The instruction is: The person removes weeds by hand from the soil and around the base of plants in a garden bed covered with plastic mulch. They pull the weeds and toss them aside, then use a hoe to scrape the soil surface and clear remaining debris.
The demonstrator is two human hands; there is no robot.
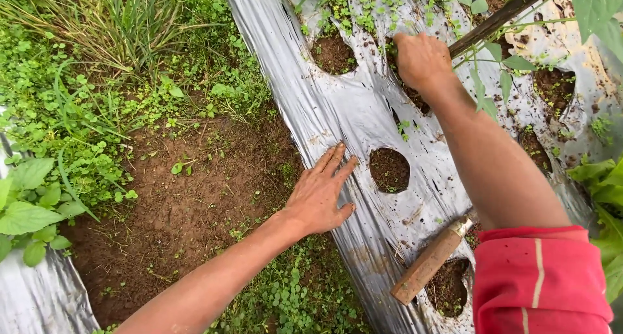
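Note:
My left hand (pixel 321 191) lies flat, fingers spread, on the edge of a silver plastic mulch sheet (pixel 337 107) that covers a raised bed. It holds nothing. A round planting hole (pixel 389 170) with bare soil sits just to its right. My right hand (pixel 420 60) reaches farther up the sheet, its fingers curled down into small green weeds (pixel 363 10) at another hole; what it grips is hidden. A red sleeve (pixel 538 279) covers my right upper arm.
A tool with a wooden handle (pixel 429 261) lies on the sheet by a lower hole. A dark stake (pixel 500 16) slants across the top right. A bare soil path (pixel 195 191) with grass and leafy weeds (pixel 78 113) runs at left. Leafy plants stand at right.

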